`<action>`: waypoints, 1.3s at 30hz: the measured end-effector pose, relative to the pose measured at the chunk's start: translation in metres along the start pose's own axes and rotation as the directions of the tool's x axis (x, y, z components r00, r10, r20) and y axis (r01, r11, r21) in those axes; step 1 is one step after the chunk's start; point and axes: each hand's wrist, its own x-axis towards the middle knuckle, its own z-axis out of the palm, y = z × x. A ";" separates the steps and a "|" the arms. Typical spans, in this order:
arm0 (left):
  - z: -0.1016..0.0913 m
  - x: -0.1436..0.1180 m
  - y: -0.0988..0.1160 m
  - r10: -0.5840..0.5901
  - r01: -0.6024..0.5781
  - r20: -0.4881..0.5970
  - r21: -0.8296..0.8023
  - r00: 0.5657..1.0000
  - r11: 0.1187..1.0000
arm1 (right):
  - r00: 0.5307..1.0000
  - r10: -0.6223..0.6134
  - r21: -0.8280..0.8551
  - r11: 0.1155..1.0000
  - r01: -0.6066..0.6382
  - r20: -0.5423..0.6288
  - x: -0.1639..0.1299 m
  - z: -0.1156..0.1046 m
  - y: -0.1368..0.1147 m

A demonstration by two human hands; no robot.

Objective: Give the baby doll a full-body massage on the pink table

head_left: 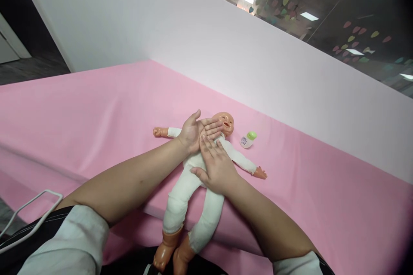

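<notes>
From the head camera, the left hand [195,132] lies open, palm turned up, fingers stretched out flat toward the doll's head and just beside its cheek. It grips nothing. The right hand [217,164] is open too, palm down, spread flat over the chest of the doll [180,197]; its fingertips [204,141] rest across the heel and palm of the left hand, so the two hands overlap there.

The doll lies on its back on the pink sheet [80,111], arms flung out to either side, head pointing away toward the white wall [226,51] and bare feet hanging at the near edge of the bed. It wears a white one-piece suit; the hands cover its neck and upper chest.

Near the doll's head, on the right, a small white bottle with a green cap [248,139] lies tipped on the sheet, apart from both hands. A white cable [30,206] loops at the lower left, beside the person's white sleeve [77,240].
</notes>
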 end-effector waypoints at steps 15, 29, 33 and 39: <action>0.002 -0.008 -0.023 -0.151 0.160 0.121 -0.071 0.981 0.985 | 0.997 0.003 0.023 1.000 -0.001 -0.079 0.004 0.003 0.008; -0.002 -0.001 -0.001 -0.081 0.088 0.080 -0.083 0.993 0.993 | 0.981 -0.193 0.129 0.973 0.189 0.012 -0.003 -0.006 -0.001; 0.001 -0.003 -0.012 -0.118 0.140 0.193 -0.103 0.974 0.985 | 0.984 -0.174 0.122 0.977 0.177 -0.036 -0.001 -0.003 -0.001; 0.004 -0.006 -0.025 -0.145 0.159 0.158 -0.077 0.977 0.984 | 0.997 -0.046 0.033 0.998 0.048 -0.060 0.008 0.000 0.014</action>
